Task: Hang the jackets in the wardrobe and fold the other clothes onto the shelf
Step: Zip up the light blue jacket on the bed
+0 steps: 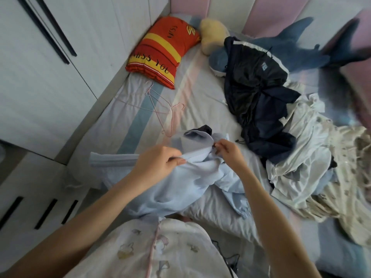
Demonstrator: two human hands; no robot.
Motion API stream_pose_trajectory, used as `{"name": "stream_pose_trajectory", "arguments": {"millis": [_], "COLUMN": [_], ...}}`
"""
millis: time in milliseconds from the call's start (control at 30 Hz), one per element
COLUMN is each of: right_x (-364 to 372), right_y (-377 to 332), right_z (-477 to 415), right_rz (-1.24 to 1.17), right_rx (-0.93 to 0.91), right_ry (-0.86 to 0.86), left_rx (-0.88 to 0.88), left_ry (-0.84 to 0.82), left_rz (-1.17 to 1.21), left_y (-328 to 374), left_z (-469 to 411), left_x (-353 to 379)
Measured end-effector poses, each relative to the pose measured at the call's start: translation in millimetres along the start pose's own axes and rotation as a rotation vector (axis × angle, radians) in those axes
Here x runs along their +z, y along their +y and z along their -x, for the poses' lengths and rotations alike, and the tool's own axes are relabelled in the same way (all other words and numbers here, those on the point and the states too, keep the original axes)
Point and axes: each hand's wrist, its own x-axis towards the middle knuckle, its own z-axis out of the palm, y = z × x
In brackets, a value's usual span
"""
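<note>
The left hand (158, 163) pinches the stitched front edge of a light blue jacket (176, 189), thumb against curled fingers. The right hand (227, 151) pinches the same edge farther right, near the collar, its fingertips closed on something small, perhaps the zip pull; I cannot tell for certain. The jacket lies bunched on the near part of the bed (200, 93), with 1 sleeve trailing left. It looks light, soft and floppy, so it should sag wherever it is not held, and the collar or shoulders seem the best places to take hold for hanging. Just beyond it, to the left, lie overlapping pink wire hangers (160, 105), at least 2. Farther off to the right lies 1 navy jacket (257, 97), thin and probably slippery, partly over 1 plush shark (291, 51). Right of the hands sits 1 heap of pale clothes (301, 157), too tangled to count. That makes 2 jackets plainly in view. The wardrobe (40, 67) stands at the left, doors shut.
</note>
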Motion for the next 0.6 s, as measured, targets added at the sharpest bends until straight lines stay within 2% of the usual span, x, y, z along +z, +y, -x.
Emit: {"name": "stream_pose_trajectory", "arguments": {"millis": [67, 133, 200, 233, 300, 367, 467, 600], "right_x": [-2.2, -4.4, -7.2, -8.0, -5.6, 3.9, 22.6, 27.1], "right_y": [7.0, -4.7, -24.0, -33.6, -51.6, -69.7, -89.8, -86.3], "right_z": [-5.7, -3.0, 5.8, 12.4, 29.4, 50.9, 77.0, 82.1], "right_rz": [-0.034, -0.148, -0.234, -0.234, -0.188, -0.150, -0.006, 0.074], "right_rx": [0.053, 0.065, -0.006, -0.066, -0.186, -0.301, -0.483, -0.494], "right_ry": [0.049, 0.101, 0.148, 0.165, 0.147, 0.097, 0.066, 0.112], "left_rx": [0.030, 0.010, -0.050, -0.081, -0.146, -0.175, -0.115, -0.092], "left_ry": [-0.097, -0.327, -0.595, -0.661, -0.609, -0.436, -0.311, -0.216], "left_rz": [-0.014, -0.069, -0.116, -0.128, -0.092, 0.008, 0.034, -0.008], "left_y": [-4.3, -9.9, -18.9, -23.5, -29.1, -23.0, -5.6, -7.3], "left_z": [4.9, 6.2, 3.1, 1.5, -2.6, -10.6, -21.5, -22.1], "left_x": [-6.0, -16.2, -24.4, -24.8, -17.8, -5.6, 13.7, 19.2]}}
